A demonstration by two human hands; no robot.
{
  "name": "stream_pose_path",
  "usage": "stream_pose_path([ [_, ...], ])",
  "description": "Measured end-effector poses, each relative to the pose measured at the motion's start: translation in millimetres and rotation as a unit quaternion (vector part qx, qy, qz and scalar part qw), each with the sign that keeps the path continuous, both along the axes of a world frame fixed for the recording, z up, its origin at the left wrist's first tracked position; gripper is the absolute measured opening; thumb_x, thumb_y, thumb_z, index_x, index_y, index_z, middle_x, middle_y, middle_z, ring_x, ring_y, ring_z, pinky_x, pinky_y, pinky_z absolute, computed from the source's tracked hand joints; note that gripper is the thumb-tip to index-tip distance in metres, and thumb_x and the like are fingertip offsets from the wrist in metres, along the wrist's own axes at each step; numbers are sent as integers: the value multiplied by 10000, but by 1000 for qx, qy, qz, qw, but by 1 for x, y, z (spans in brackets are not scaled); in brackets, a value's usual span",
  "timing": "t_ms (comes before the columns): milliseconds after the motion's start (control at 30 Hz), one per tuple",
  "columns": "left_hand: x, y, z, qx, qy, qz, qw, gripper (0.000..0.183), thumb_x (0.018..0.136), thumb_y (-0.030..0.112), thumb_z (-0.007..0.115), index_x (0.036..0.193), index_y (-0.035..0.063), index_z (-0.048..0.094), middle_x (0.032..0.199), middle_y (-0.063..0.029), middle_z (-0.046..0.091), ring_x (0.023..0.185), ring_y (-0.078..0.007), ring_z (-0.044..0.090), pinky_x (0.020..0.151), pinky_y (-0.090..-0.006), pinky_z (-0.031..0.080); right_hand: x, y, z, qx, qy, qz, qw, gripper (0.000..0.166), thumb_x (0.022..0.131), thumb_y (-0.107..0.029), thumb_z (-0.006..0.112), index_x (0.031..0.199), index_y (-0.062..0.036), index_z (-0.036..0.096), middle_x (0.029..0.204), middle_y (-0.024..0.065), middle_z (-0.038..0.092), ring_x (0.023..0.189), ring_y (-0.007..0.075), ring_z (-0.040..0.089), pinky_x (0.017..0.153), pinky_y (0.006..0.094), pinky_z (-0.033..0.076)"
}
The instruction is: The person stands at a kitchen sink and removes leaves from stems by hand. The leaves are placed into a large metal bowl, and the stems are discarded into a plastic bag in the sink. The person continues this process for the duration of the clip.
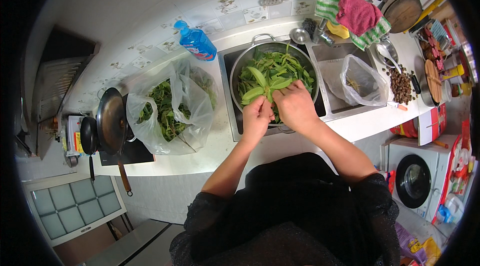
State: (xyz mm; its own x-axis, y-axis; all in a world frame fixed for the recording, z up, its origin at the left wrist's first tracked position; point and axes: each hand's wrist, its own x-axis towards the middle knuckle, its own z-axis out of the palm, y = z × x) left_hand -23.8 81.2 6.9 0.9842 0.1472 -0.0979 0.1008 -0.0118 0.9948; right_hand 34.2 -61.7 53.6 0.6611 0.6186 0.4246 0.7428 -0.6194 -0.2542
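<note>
A sprig of broad green leaves (258, 80) is pinched between my two hands over a large metal pot (236, 67). My left hand (257, 116) grips the sprig's lower stem. Close beside it, my right hand (294, 106) has its fingers curled at the leaf bases. Loose green leaves (281, 59) fill much of the pot, which has a loop handle at the back and another at the front. To the left stands a translucent plastic bag (198, 123), its mouth open, with more leafy stems (163, 110) inside.
A blue pump bottle (198, 44) stands behind the plastic bag. Right of the pot, a sink (333, 57) holds a second plastic bag (369, 82). Brown nuts or seeds (402, 86) lie by a knife with an orange handle (402, 107). Pans (111, 121) stand far left.
</note>
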Motion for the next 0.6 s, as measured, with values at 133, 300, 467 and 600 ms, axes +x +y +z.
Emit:
stream_pose_path([
  [133,3,-7,-18,134,-62,53,988,117,911,19,524,798,-14,533,590,-139,530,512,-217,540,509,-354,423,-13,6,0,-85,10,-15,996,96,701,-109,616,746,-46,558,729,122,613,759,269,613,817,363,432],
  [300,4,-7,-18,180,-78,48,979,71,876,-10,519,806,-15,530,617,-185,518,506,-292,515,506,-387,399,-16,6,-6,-44,18,-14,999,83,737,-107,601,751,-40,554,717,129,612,749,284,612,806,372,433],
  [467,4,-1,-7,11,-32,21,999,188,979,74,503,812,1,548,555,-54,506,472,-140,498,459,-291,380,-11,2,2,-10,63,3,998,68,744,-96,609,766,-48,567,715,123,614,751,288,612,789,374,434],
  [600,7,6,-5,-103,35,44,993,224,1032,144,466,880,9,559,572,-5,495,491,-80,488,446,-229,343,-10,-2,7,-1,72,21,997,68,727,-88,622,777,-61,584,724,111,623,764,286,622,779,380,437],
])
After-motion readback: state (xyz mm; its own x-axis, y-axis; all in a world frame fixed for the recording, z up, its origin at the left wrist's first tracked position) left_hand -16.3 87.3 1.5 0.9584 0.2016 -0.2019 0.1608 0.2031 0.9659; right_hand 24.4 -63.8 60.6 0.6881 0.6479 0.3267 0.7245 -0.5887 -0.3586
